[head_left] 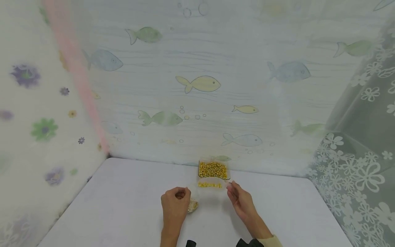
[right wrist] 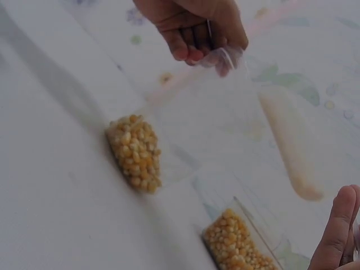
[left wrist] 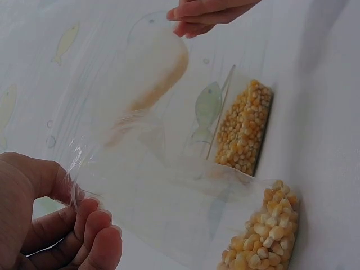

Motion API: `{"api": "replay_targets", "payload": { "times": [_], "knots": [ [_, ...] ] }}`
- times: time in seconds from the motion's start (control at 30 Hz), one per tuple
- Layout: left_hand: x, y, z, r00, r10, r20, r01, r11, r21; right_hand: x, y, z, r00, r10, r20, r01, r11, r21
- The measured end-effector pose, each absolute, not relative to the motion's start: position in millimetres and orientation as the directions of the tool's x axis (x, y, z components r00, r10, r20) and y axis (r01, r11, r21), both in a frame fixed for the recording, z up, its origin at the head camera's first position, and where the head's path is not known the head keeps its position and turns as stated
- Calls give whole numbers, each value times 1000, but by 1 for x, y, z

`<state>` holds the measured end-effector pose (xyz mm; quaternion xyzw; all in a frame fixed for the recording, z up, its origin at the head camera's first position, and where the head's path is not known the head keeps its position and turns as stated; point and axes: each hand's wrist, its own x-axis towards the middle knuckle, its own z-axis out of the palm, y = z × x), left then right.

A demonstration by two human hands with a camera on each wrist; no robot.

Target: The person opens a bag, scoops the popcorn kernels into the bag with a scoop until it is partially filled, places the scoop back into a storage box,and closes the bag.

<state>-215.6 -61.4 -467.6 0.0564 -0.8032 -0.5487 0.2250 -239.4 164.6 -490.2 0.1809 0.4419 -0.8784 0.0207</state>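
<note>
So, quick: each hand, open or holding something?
Left hand: pinching a clear bag of corn kernels.
Right hand: seems to hold a translucent item.

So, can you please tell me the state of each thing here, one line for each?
Near clear bag: corn kernels gathered at the bottom; mouth open or closed, unclear
Left hand: pinching the near clear bag's upper part
Rear clear container: on the table, holding corn kernels
Hazy item: yellowish along one side, too blurred to identify
Right hand: fingertips at or near the hazy item; grip unclear
</note>
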Motion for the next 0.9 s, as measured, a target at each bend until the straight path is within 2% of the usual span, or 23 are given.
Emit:
{"api": "replay_targets", "payload": {
  "times": [0.37,0.9],
  "knots": [
    [-215,-60,-468,-881,-338,332,183,403,897,-229,162,-491,-929,136,-345,226,-528,-819],
    [-214,-60,-466,-889,-340,308,167,385,908,-231,152,-472,-952,239,-193,95,-368,-925]
  ]
}}
